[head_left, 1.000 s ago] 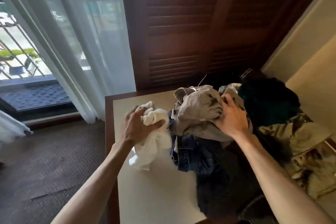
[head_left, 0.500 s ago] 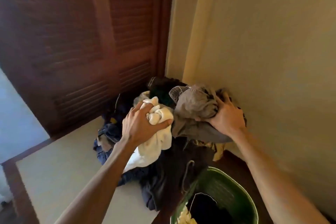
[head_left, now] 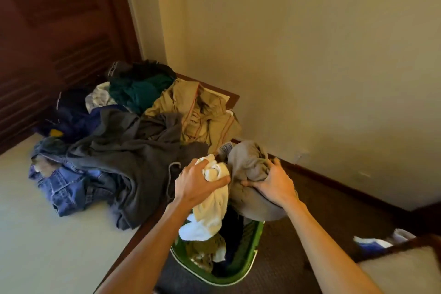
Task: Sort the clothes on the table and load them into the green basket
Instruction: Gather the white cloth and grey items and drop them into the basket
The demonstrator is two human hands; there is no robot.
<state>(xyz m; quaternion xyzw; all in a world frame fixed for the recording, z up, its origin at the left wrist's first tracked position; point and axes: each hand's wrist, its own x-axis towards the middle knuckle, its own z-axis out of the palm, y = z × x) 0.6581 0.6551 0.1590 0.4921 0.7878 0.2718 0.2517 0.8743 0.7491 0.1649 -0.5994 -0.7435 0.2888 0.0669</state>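
My left hand (head_left: 198, 182) grips a bunched white garment (head_left: 210, 212) that hangs down over the green basket (head_left: 248, 260). Beside it, my right hand (head_left: 274, 184) grips a crumpled grey-beige garment (head_left: 250, 164), also held above the basket. The basket stands on the floor by the table's right edge and holds several clothes, dark, white and olive. A pile of clothes (head_left: 133, 141) lies on the pale table (head_left: 47, 246): blue jeans, a dark grey hoodie, a khaki piece, teal and navy items.
A yellowish wall (head_left: 310, 55) runs along the right, with a dark skirting board. Dark louvred wooden doors (head_left: 47, 31) stand behind the table. Brown carpet (head_left: 334, 222) surrounds the basket. A white and blue object (head_left: 381, 242) lies at lower right.
Both hands carried their garments from the pile rightwards to above the green basket. My view turned right and down, so the basket and the whole pile show.
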